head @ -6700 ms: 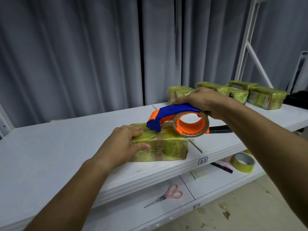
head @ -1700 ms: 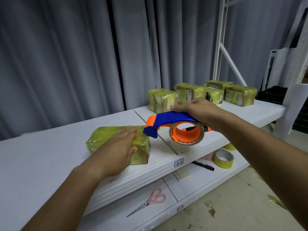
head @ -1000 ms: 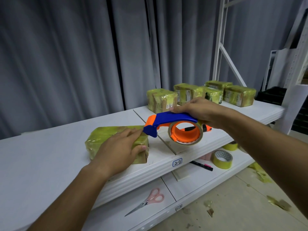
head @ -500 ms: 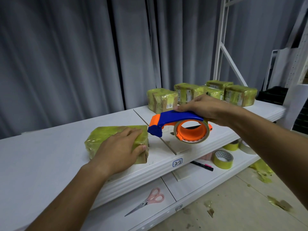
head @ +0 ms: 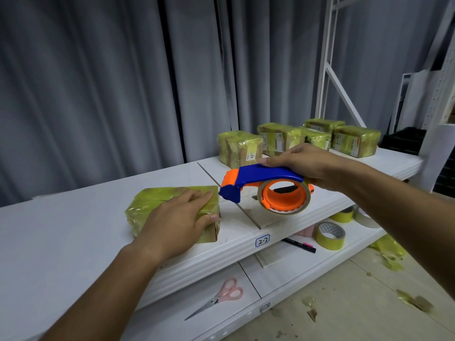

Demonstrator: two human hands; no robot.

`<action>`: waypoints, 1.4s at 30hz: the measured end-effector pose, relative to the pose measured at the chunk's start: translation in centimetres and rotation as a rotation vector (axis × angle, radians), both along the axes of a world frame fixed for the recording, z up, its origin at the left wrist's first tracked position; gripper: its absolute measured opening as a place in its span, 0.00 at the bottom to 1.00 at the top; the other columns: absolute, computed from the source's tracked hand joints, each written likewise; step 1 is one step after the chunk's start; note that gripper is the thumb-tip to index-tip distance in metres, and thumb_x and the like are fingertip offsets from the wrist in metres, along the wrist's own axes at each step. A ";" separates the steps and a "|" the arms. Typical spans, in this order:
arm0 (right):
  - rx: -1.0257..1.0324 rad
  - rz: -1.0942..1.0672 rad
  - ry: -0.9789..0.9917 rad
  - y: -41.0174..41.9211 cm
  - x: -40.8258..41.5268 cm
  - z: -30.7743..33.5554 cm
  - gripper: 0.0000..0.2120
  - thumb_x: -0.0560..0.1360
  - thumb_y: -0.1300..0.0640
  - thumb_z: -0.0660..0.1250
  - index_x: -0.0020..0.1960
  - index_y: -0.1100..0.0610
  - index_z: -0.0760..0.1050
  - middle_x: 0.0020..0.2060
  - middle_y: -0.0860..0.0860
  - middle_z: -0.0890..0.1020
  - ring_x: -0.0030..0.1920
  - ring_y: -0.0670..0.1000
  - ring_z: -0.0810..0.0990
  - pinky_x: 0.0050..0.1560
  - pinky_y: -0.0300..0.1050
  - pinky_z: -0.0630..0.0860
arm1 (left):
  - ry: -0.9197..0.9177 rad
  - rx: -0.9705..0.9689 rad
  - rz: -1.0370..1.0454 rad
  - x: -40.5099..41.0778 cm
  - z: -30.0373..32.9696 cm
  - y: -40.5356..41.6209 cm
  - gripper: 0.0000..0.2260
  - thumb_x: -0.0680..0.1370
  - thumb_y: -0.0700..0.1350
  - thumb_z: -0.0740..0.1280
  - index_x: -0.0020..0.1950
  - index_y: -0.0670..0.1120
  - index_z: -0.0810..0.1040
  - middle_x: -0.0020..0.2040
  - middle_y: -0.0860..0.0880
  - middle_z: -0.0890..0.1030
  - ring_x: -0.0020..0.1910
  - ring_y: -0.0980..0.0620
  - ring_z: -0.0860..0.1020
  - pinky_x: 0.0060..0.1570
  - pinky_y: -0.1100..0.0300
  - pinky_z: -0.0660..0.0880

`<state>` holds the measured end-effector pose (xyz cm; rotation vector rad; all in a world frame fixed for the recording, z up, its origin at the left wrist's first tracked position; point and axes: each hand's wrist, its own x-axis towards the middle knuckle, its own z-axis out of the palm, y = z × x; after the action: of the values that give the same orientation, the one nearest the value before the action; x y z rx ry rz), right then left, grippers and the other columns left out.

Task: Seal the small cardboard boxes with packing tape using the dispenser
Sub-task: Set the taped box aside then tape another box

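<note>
Box (head: 157, 205), glossy with yellow tape, lies on the white shelf (head: 73, 237) under the flat left hand (head: 179, 220). Right hand (head: 307, 163) grips the blue-and-orange plastic dispenser (head: 266, 185), nose just off the box at 3 o'clock. Edge label (head: 262, 240) reads "2-2". Wrapped boxes (head: 290, 139) at 1 o'clock; scissors (head: 216, 299), marker (head: 299, 245) and tape roll (head: 330, 235) below.
</note>
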<state>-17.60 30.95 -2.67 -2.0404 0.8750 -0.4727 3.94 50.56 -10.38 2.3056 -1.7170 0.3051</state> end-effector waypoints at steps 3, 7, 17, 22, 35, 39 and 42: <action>0.006 0.011 -0.004 0.0 -0.2 0.1 0.37 0.56 0.32 0.74 0.50 0.61 0.84 0.43 0.55 0.87 0.46 0.56 0.85 0.59 0.54 0.79 | 0.007 -0.004 0.005 0.0 0.0 0.0 0.27 0.81 0.65 0.54 0.79 0.62 0.59 0.76 0.61 0.64 0.72 0.53 0.67 0.65 0.55 0.70; 0.006 -0.006 0.011 -0.2 -1.1 0.5 0.38 0.56 0.33 0.74 0.52 0.62 0.83 0.45 0.57 0.87 0.45 0.56 0.84 0.60 0.55 0.79 | 0.007 0.003 0.015 -0.2 0.1 0.1 0.26 0.81 0.65 0.54 0.79 0.62 0.59 0.76 0.61 0.64 0.72 0.53 0.67 0.65 0.55 0.70; -0.149 -0.002 0.190 -0.1 0.9 2.9 0.25 0.68 0.36 0.74 0.48 0.58 0.81 0.39 0.54 0.86 0.38 0.50 0.82 0.46 0.46 0.79 | -0.054 0.045 -0.001 -0.8 1.1 -0.3 0.27 0.80 0.63 0.58 0.79 0.58 0.62 0.78 0.61 0.63 0.72 0.51 0.69 0.67 0.55 0.70; -0.277 -0.007 0.336 0.5 3.5 3.5 0.23 0.68 0.36 0.75 0.47 0.56 0.79 0.38 0.51 0.83 0.39 0.50 0.81 0.40 0.43 0.75 | -0.089 0.047 -0.019 -0.6 0.9 -0.3 0.27 0.81 0.61 0.57 0.80 0.57 0.60 0.79 0.60 0.62 0.77 0.56 0.62 0.72 0.56 0.65; -0.490 -0.012 0.478 3.0 7.0 5.0 0.17 0.71 0.42 0.75 0.41 0.52 0.73 0.34 0.49 0.80 0.34 0.50 0.79 0.28 0.38 0.69 | -0.064 0.083 -0.018 -0.7 0.8 -0.5 0.27 0.83 0.59 0.56 0.81 0.58 0.55 0.80 0.61 0.58 0.79 0.51 0.58 0.73 0.52 0.65; -0.509 -0.021 0.477 3.2 7.2 5.0 0.16 0.71 0.42 0.75 0.41 0.52 0.73 0.34 0.49 0.80 0.34 0.50 0.79 0.28 0.38 0.69 | -0.047 0.084 -0.020 -0.7 0.7 -0.5 0.27 0.83 0.59 0.56 0.81 0.59 0.55 0.80 0.62 0.58 0.80 0.51 0.58 0.73 0.51 0.65; -0.512 -0.021 0.478 3.3 7.3 5.0 0.16 0.72 0.43 0.74 0.41 0.52 0.72 0.34 0.49 0.80 0.32 0.49 0.79 0.27 0.38 0.68 | -0.037 0.081 -0.023 -0.6 0.7 -0.5 0.26 0.83 0.59 0.56 0.81 0.59 0.55 0.80 0.62 0.58 0.80 0.51 0.58 0.73 0.51 0.65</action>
<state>-10.30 34.26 2.36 -2.6822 1.1410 -0.2310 3.29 50.07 -9.73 2.3488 -1.8045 0.2797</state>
